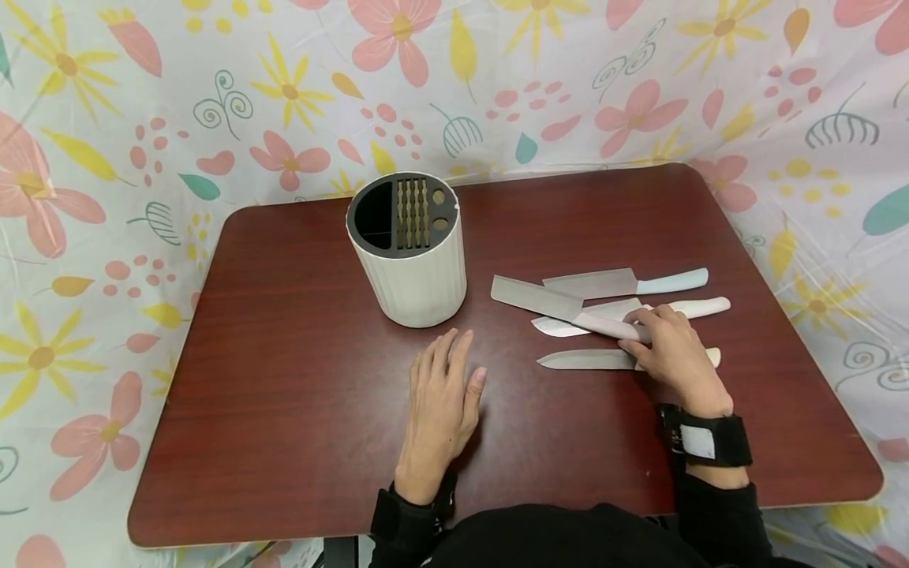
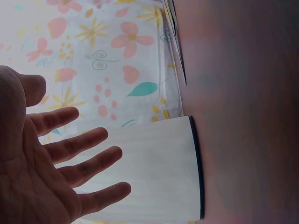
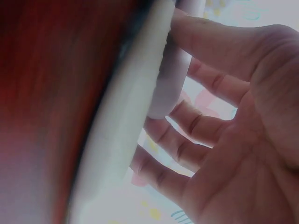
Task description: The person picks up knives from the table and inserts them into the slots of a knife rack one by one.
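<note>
My right hand (image 1: 673, 351) pinches the pale handle of a broad-bladed cleaver (image 1: 536, 298) between thumb and fingers. That cleaver lies across a white-handled knife (image 1: 699, 308). In the right wrist view, my right hand (image 3: 243, 107) has the greyish cleaver handle (image 3: 170, 88) between thumb and fingers, beside a cream handle (image 3: 124, 107). Under the hand lies a pointed knife (image 1: 585, 360), part of its handle hidden. Farther back is a knife with a light blue handle (image 1: 671, 282). My left hand (image 1: 436, 402) holds nothing, its fingers extended toward a white knife block (image 1: 422, 288).
The block's dark top (image 1: 412, 217) has a large compartment, wavy slots and two round holes. It stands toward the back of a reddish-brown table (image 1: 284, 394). A flowered cloth (image 1: 284, 118) hangs behind the table and at its sides.
</note>
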Available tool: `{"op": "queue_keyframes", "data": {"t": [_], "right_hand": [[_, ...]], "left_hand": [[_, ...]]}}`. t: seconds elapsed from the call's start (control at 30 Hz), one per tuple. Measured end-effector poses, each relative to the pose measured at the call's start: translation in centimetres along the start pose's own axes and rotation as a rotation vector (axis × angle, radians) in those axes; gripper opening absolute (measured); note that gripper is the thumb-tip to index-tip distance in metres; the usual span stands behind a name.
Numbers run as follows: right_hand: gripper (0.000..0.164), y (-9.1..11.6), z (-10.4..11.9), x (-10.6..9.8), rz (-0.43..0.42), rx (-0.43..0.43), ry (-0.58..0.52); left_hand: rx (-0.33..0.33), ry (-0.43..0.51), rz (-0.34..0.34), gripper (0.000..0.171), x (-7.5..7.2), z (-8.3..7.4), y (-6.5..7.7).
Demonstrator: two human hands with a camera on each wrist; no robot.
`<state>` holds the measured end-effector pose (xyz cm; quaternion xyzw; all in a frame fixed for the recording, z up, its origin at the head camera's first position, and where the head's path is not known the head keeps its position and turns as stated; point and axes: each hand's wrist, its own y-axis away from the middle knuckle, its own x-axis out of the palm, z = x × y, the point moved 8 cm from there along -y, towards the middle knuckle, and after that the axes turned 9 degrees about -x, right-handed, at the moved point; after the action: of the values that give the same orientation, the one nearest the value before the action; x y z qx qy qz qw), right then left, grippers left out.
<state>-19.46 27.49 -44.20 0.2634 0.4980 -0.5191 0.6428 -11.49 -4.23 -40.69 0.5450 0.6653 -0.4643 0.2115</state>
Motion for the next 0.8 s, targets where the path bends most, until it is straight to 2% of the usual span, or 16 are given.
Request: {"op": "queue_keyframes", "data": {"t": [0.33, 0.5, 0.67, 0.8], "right_hand": [[0.029, -0.4, 0.6, -1.3, -0.026, -0.086, -0.002], [0.03, -0.4, 0.8, -2.1, 0.008, -0.071, -0.038], [0.032, -0.4, 1.1, -3.1, 0.004, -0.074, -0.105], [0.034, -0.3, 0.9, -3.6, 0.015, -0.009, -0.196]], "left_hand": [[0.009, -0.014, 0.001, 0.047, 0.0, -0.1, -0.1], [0.023, -0.009, -0.014, 0.047, 0.0, -0.2, 0.0], [0.059, 0.016, -0.043, 0.047, -0.3, -0.5, -0.1], [0.08, 0.021, -0.051, 0.046, -0.5, -0.8, -0.1]]}}
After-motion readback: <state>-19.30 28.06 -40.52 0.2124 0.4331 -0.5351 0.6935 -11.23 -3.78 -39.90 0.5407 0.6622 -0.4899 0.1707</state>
